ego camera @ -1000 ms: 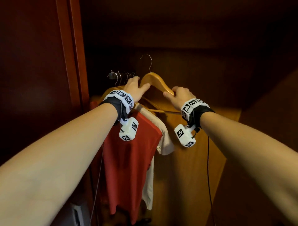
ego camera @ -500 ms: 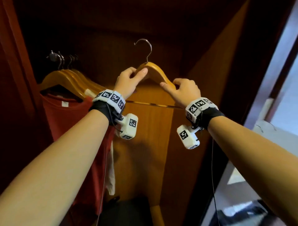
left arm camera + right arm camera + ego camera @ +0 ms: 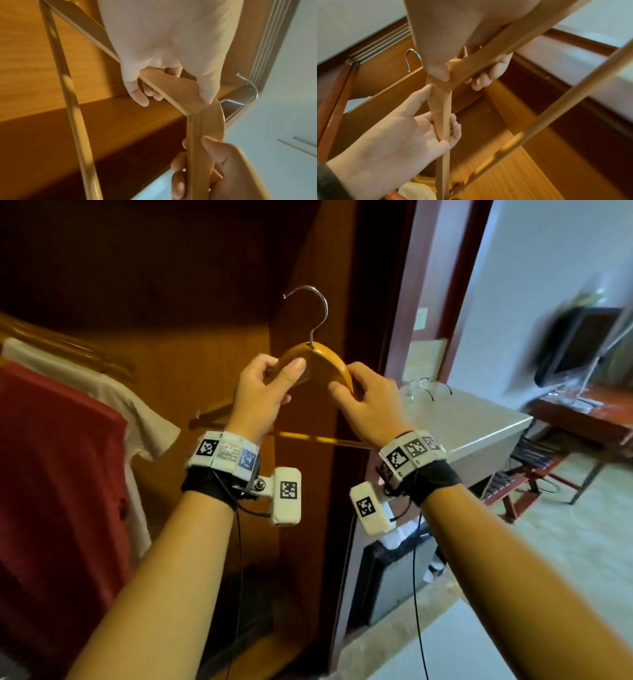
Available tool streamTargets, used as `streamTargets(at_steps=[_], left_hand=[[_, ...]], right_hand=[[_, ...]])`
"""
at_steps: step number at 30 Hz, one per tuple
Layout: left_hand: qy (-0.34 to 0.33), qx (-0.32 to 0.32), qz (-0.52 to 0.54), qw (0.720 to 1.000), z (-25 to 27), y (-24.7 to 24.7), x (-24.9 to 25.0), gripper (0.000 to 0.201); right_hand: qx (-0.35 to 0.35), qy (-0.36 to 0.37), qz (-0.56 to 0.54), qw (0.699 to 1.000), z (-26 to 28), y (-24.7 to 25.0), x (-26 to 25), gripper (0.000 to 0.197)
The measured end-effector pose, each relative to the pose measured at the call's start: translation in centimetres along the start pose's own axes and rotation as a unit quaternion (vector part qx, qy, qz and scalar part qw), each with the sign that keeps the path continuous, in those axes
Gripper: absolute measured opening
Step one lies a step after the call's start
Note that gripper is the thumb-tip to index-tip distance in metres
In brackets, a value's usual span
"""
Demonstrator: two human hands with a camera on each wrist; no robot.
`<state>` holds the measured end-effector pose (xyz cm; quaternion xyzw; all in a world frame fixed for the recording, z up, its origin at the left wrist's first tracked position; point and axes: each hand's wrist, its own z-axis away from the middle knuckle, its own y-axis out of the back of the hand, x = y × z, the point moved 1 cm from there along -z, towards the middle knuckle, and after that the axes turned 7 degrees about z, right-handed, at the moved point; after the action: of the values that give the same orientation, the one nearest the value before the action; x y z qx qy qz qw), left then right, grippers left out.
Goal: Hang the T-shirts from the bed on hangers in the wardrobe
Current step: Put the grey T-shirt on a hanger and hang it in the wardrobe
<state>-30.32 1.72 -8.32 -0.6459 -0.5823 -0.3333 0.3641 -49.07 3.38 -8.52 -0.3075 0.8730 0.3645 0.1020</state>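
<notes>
Both hands, left [image 3: 261, 396] and right [image 3: 367, 406], each grip clamped on the bare honey-coloured wooden hanger with a metal hook [image 3: 317, 363] at frame centre. Guessing next it goes to the bed for a T-shirt; red one [image 3: 56, 474] hangs lower left.

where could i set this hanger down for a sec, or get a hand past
The grey cabinet top right of the wardrobe frame shows a bare patch beyond the glasses. Inside the wardrobe, the gap between the white shirt and side panel is open. Left is crowded: red shirt, hangers.
</notes>
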Motion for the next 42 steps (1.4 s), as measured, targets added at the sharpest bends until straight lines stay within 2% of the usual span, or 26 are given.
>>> streamTargets(at_steps=[5, 11, 14, 19, 22, 24, 28, 34, 36, 40, 42], left_hand=[[0.052, -0.023, 0.037, 0.998, 4.8, -7.3, -1.5, 0.018], [0.117, -0.069, 0.087, 0.987, 11.6, -17.9, -3.2, 0.018], [0.153, -0.088, 0.118, 0.977, 14.9, -23.4, -4.2, 0.022], [0.209, -0.144, 0.138, 0.957, 19.3, -31.7, -5.8, 0.023], [0.218, -0.175, 0.138, 0.95, 20.6, -36.5, -7.1, 0.029], [0.227, -0.194, 0.135, 0.945, 20.9, -39.8, -8.5, 0.036], [0.246, -0.251, 0.13, 0.927, 20.6, -47.5, -12.1, 0.035], [0.271, -0.315, 0.136, 0.899, 16.4, -60.7, -18.4, 0.043], [0.278, -0.338, 0.136, 0.889, 14.7, -65.1, -19.9, 0.039], [0.267, -0.385, 0.135, 0.873, 10.7, -74.4, -22.1, 0.046], [0.266, -0.412, 0.146, 0.859, 9.3, -78.4, -23.1, 0.045]], right_hand=[[-0.023, -0.039, 0.026, 0.999, 6.1, 4.9, 4.9, 0.016], [-0.042, -0.124, 0.085, 0.988, 15.0, 13.3, 10.4, 0.018], [-0.019, -0.155, 0.076, 0.985, 19.4, 17.5, 13.3, 0.024], [0.015, -0.217, 0.073, 0.973, 25.2, 23.3, 18.3, 0.003], [0.033, -0.251, 0.066, 0.965, 27.8, 25.8, 21.5, 0.006], [0.039, -0.272, 0.065, 0.959, 29.4, 27.2, 24.0, 0.005], [0.057, -0.33, 0.056, 0.941, 31.6, 29.6, 30.3, 0.011], [0.106, -0.397, 0.107, 0.905, 30.7, 32.9, 41.6, 0.009], [0.125, -0.408, 0.127, 0.896, 29.6, 34.4, 45.1, 0.017], [0.163, -0.417, 0.173, 0.877, 27.3, 38.0, 52.2, 0.038], [0.162, -0.423, 0.192, 0.871, 26.5, 39.8, 55.4, 0.041]])
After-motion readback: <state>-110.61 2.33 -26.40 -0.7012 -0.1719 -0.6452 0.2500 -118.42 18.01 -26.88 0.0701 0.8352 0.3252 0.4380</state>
